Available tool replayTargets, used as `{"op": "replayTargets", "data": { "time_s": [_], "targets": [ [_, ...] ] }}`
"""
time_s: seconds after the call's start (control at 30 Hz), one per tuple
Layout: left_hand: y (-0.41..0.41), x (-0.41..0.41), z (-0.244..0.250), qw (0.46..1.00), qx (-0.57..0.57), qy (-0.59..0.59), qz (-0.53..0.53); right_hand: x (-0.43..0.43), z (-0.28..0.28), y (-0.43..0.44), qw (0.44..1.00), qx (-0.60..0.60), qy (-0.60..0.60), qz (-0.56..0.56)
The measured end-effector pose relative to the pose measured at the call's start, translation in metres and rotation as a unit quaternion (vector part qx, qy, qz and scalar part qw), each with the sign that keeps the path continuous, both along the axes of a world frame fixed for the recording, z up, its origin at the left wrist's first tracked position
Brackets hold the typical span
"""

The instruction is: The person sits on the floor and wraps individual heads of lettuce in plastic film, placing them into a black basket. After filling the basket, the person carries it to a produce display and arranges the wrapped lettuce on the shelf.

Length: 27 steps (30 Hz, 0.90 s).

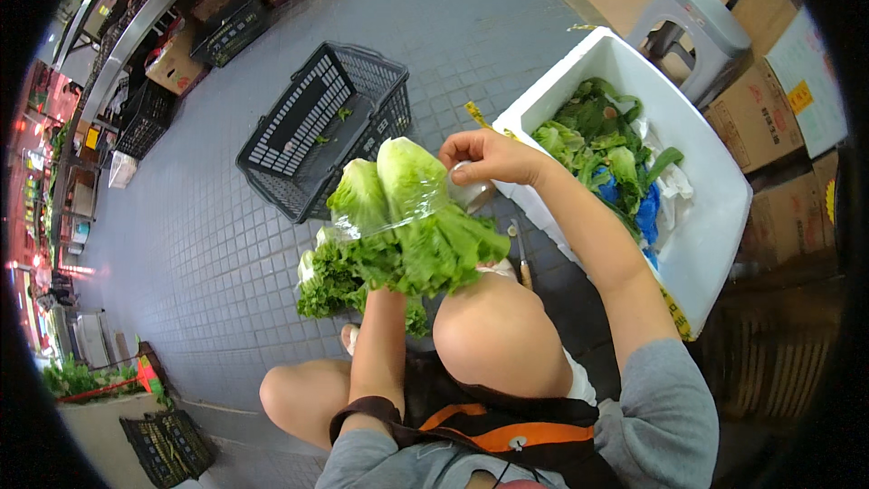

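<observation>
Two heads of leafy lettuce (407, 217) are held up together, stems away from me, with clear tape (397, 210) around them. My left hand (387, 288) is mostly hidden beneath their leaves, with the forearm coming up under them. At the right of the stems, my right hand (478, 157) grips a roll of clear tape (472, 189) between thumb and fingers. More lettuce (329, 278) lies on the tiled floor below and to the left. By my knee, a knife (523, 261) with a wooden handle rests on the floor.
Ahead stands a black plastic basket (319, 142) with leaf scraps. On the right, a white foam box (713, 217) holds loose leaves and plastic. A grey stool (713, 27) and cardboard boxes (753, 115) are beyond it. Crates (234, 30) line the shelving at upper left.
</observation>
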State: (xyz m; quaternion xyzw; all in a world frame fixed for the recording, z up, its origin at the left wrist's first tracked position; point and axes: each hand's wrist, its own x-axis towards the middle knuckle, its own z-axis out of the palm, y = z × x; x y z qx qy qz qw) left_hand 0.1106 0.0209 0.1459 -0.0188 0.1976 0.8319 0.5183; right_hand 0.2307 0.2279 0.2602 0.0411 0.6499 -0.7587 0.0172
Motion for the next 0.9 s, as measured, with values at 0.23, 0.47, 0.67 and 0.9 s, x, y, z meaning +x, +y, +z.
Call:
{"op": "replayTargets", "data": {
  "time_s": [0.23, 0.47, 0.67, 0.9],
  "targets": [
    [-0.035, -0.003, -0.034, 0.996, -0.091, -0.011, 0.020, -0.025, -0.057, -0.031, 0.996, -0.072, 0.029, -0.038],
    [-0.043, -0.011, -0.049, 0.987, -0.159, -0.002, 0.000, -0.015, -0.256, -0.084, 0.961, 0.217, -0.034, -0.167],
    [-0.050, -0.023, -0.053, 0.979, -0.201, 0.039, -0.011, 0.053, -0.298, -0.088, 0.852, 0.454, -0.104, -0.240],
    [-0.002, -0.029, -0.012, 0.940, -0.212, 0.244, -0.114, 0.158, -0.314, -0.117, 0.679, 0.348, -0.432, -0.480]
  ]
}}
